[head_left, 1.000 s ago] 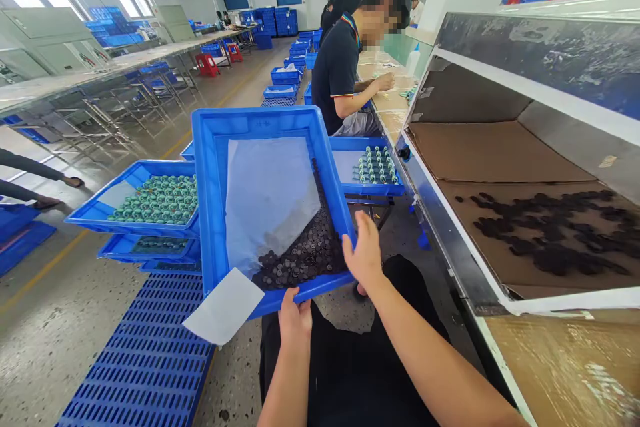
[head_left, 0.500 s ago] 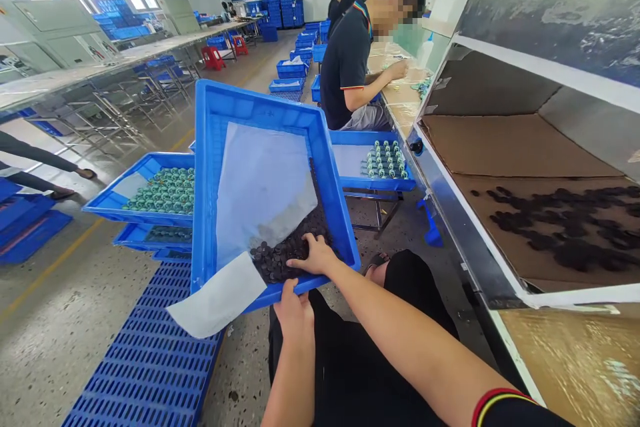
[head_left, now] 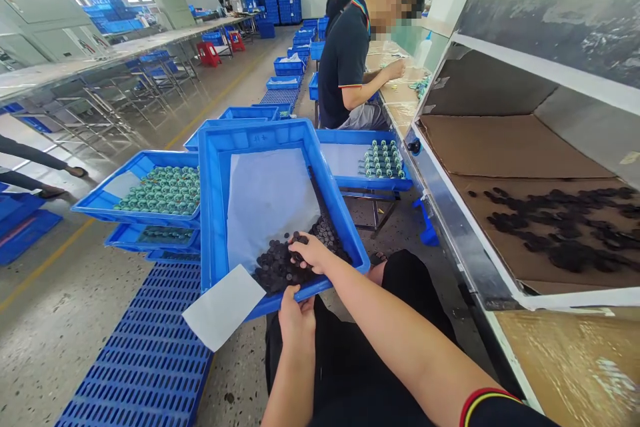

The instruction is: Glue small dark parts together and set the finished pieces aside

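A blue tray (head_left: 214,213) is tilted over my lap, lined with a white sheet (head_left: 265,193). Small black discs (head_left: 277,267) are heaped in its near corner and along the right wall. My left hand (head_left: 297,310) grips the tray's near rim from below, the thumb on the edge. Inside the tray, my right hand (head_left: 311,253) has its fingers curled around some black discs; fingertips are partly hidden. A loose white paper (head_left: 225,307) sticks out over the near left edge.
On the right, an open booth (head_left: 545,147) has more black discs spread on brown cardboard. Blue trays of green parts (head_left: 163,190) stand left, above a slatted blue pallet (head_left: 145,347). A seated person (head_left: 345,60) works ahead at the bench.
The tray's far end has dropped, so it lies flatter. My right hand has closed around discs that lay under its spread fingers, and the loose paper has shifted.
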Available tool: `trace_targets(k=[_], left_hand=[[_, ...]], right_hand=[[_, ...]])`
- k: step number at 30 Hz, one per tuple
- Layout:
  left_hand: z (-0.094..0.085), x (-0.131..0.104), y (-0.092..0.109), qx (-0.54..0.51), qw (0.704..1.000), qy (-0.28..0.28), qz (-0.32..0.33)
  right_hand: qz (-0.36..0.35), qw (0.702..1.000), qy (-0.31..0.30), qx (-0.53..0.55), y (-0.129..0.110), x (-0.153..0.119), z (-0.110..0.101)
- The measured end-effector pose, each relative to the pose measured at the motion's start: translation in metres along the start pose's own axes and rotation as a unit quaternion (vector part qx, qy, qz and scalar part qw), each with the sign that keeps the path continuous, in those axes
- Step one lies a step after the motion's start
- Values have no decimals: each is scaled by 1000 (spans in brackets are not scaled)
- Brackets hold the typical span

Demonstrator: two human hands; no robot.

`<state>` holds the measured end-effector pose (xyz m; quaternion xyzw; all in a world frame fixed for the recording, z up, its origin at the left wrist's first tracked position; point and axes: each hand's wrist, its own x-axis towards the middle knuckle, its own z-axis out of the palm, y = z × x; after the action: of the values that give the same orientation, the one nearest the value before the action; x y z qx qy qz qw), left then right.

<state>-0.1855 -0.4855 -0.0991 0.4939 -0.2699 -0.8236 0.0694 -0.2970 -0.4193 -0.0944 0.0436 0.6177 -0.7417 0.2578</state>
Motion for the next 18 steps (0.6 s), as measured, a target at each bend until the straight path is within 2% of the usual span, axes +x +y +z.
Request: trace_targets(k=[6, 10, 13, 18], left_hand=[[9, -14, 12, 11, 999, -2, -33], [19, -12, 19, 28, 999, -21, -23], [35, -12, 23, 47, 998, -41, -25], [73, -23, 29, 70, 994, -80, -37]], right_hand=[[-25, 995, 1, 93, -39, 0, -12], [-56, 992, 0, 114, -72, -3, -28], [-84, 989, 7, 126, -99, -6, -44], [-156, 976, 39, 144, -151, -11, -77]])
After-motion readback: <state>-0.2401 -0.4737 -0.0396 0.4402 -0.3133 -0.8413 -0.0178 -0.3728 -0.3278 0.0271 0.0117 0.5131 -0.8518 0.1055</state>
